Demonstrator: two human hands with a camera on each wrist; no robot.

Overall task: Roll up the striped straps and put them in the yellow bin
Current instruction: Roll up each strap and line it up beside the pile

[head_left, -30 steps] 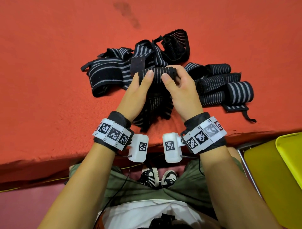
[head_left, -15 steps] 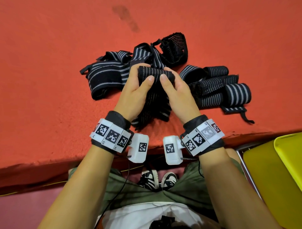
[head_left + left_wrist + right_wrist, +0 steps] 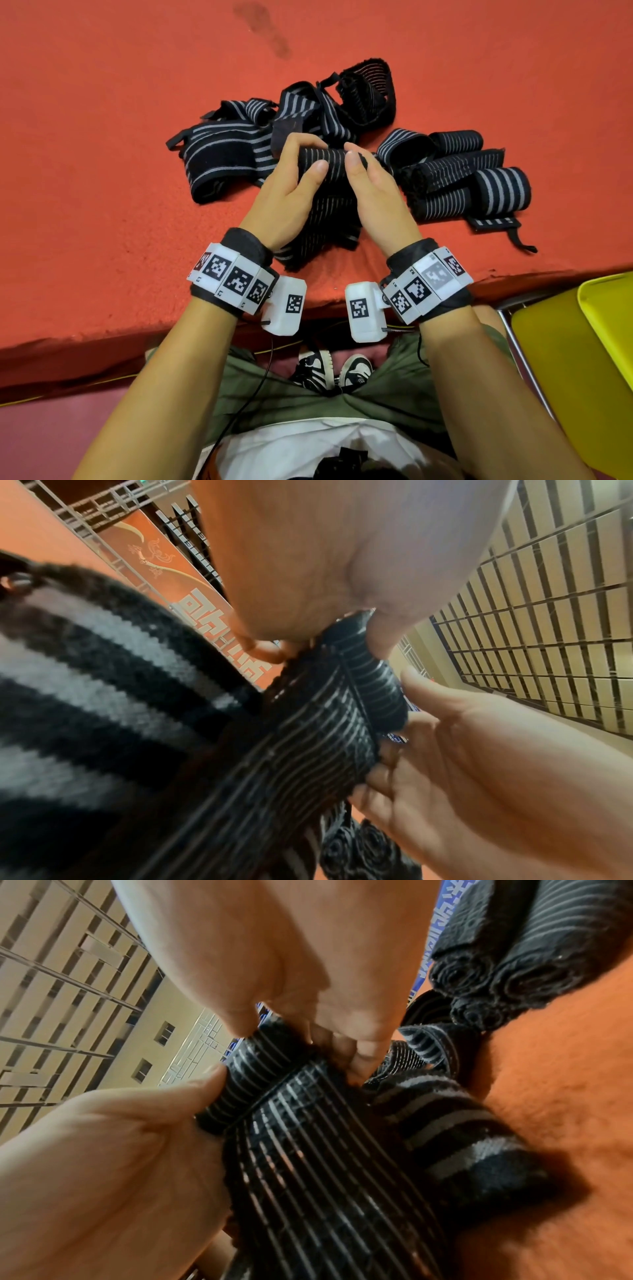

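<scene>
In the head view, the red cloth [image 3: 102, 171] is covering the work surface. On its left part, loose striped straps [image 3: 219, 154] are lying in an unrolled tangle. At the centre, the left hand [image 3: 284, 202] and the right hand [image 3: 373, 198] are holding one strap [image 3: 329, 161] between them, just above the cloth. The rolled part of this strap is lying crosswise between the hands, and its unrolled tail [image 3: 329, 219] is hanging down toward the person. The left thumb is pressing on the near face of the roll, with the fingers curling over the far side. The right thumb and fingers are pinching the other end of the roll. To the right, a group of rolled straps [image 3: 479, 178] is lying on the cloth, touching one another. At the far right edge, the yellow bin [image 3: 609, 329] is standing beside the cloth, well apart from the hands.

The left wrist view is showing what the head view is hiding: the underside of the roll [image 3: 377, 683], with the fingertips [image 3: 369, 791] of the right hand tucking under the tail edge. A blurred striped strap [image 3: 103, 683] is filling the left of this view.

The right wrist view is showing the tail [image 3: 325, 1164] stretching tight from the roll [image 3: 246, 1074] toward the camera. It is also showing the spiral ends of the rolled straps [image 3: 479, 982] at upper right, resting on the cloth [image 3: 548, 1096].
</scene>
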